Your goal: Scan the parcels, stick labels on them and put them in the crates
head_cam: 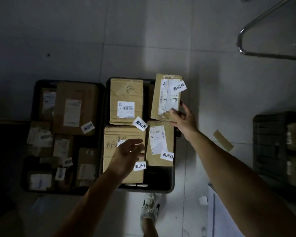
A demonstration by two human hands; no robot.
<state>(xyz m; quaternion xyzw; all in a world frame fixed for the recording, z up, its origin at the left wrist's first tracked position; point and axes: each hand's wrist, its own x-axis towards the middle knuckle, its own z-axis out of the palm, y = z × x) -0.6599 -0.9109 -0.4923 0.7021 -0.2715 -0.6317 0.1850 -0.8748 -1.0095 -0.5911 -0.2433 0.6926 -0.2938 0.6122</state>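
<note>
My right hand [184, 121] grips the near end of a cardboard parcel [166, 96] with a white label stuck at its top right, above the far right corner of the middle black crate [171, 183]. That crate holds three other labelled cardboard parcels: one at the far left [126, 100], one at the near left [116, 161], one at the near right [159, 144]. My left hand [127, 155] hovers open over the near left parcel, holding nothing.
A second black crate [33, 189] full of several parcels stands to the left. A third dark crate [270, 146] with parcels is at the right edge. A metal frame [241, 41] rests on the tiled floor, far right. My shoe [149, 208] is below the middle crate.
</note>
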